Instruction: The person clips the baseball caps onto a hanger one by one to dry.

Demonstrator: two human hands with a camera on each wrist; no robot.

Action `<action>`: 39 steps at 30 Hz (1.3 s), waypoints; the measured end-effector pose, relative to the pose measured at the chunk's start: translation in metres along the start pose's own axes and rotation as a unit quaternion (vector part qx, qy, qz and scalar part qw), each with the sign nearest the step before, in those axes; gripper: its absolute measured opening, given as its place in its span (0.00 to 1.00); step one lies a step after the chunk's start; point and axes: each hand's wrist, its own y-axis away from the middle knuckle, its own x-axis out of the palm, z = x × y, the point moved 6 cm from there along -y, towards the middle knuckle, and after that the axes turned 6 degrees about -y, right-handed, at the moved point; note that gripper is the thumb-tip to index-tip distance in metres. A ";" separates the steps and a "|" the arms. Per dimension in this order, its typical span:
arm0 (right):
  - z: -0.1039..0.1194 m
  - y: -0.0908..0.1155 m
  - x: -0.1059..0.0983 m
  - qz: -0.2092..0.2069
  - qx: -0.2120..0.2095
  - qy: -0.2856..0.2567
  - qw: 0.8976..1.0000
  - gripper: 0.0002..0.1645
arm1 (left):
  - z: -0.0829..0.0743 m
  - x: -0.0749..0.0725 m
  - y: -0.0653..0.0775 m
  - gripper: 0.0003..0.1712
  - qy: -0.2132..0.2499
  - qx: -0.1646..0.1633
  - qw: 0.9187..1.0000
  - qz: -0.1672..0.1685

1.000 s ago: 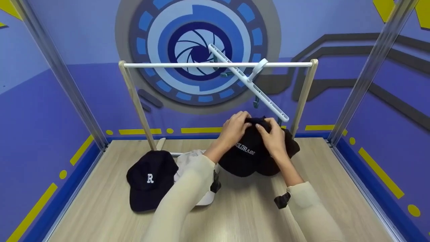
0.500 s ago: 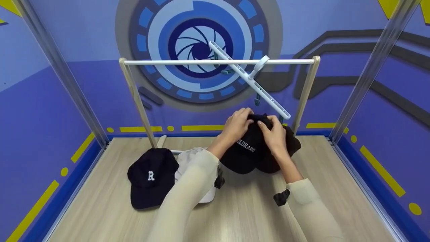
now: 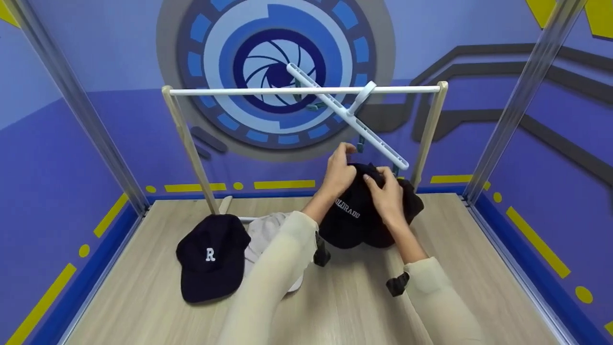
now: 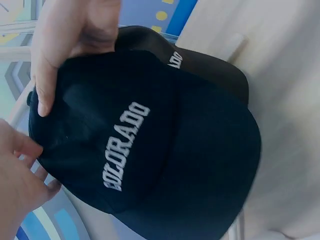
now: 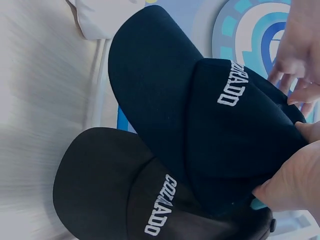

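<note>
A black baseball cap (image 3: pixel 341 233) with white COLORADO lettering hangs brim-down below the white clip hanger (image 3: pixel 376 140). My right hand (image 3: pixel 389 197) pinches its crown edge, thumb on the front. My left hand (image 3: pixel 339 171) is at the crown's left, thumb side by the fabric and index finger raised beside a green clip (image 3: pixel 360 145). In the left wrist view, fingers of that hand show past the edge of the black cap (image 4: pixel 210 150). Behind it, a brownish-black COLORADO cap (image 5: pixel 100 185) hangs near the hanger's right end; its upper attachment is partly hidden.
The hanger hooks on the white rail (image 3: pixel 239 91) of a wooden-legged rack. A navy cap (image 3: pixel 210 275) with a white R lies at the left. Beside it a light grey cap (image 3: pixel 268 232) is partly covered by my left sleeve. Walls stand at the back and sides.
My left hand has come off its pinch on the black cap's edge and moved up towards the green clip. My right hand keeps its hold. The head view shifts slightly.
</note>
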 end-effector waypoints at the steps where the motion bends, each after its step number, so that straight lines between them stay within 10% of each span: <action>1: 0.000 0.000 0.000 -0.001 0.000 0.002 1.000 0.14 | -0.001 0.000 -0.002 0.27 0.006 -0.005 1.000 -0.008; 17: -0.005 0.006 0.000 0.013 0.009 0.000 1.000 0.14 | -0.003 0.007 -0.025 0.24 0.129 -0.033 0.991 -0.002; 39: -0.012 0.010 -0.006 0.012 0.002 0.006 1.000 0.15 | -0.006 0.013 -0.023 0.18 0.144 -0.004 0.990 -0.007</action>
